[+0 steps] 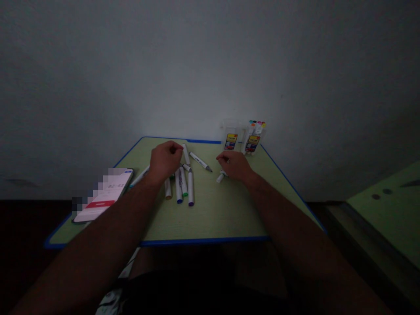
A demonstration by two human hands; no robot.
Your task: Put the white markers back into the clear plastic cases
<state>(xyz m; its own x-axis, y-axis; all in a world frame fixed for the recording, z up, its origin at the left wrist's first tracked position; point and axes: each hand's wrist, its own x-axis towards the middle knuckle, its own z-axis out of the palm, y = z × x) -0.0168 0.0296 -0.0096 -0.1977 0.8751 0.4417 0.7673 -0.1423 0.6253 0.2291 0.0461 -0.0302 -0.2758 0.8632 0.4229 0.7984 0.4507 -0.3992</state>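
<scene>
The left hand [166,162] has its fingers curled in, thumb and forefinger close together, just beside the far end of a white marker [186,154]; whether they grip it, I cannot tell. The right hand [236,166] is likewise bent nearly closed, nothing visible between its fingertips, though its palm side is hidden; a short white piece [222,176] lies partly covered just below those fingers. Between the two sets of fingertips rests a grey-tipped marker [201,162], apart from both. On the wearer's side of the left fingers lies a marker cluster [178,186], coloured ends showing.

The barrels look like stiff, light plastic, smooth enough to slide or roll when nudged, and hard to break; the dark nib seems the delicate part and may smear. Mid-barrel, between thumb and forefinger, looks the surest hold. Beyond the right fingers stand a clear case [231,141] and a pen-filled case [252,143], probably thin-walled and easily tipped, best taken by their sides
</scene>
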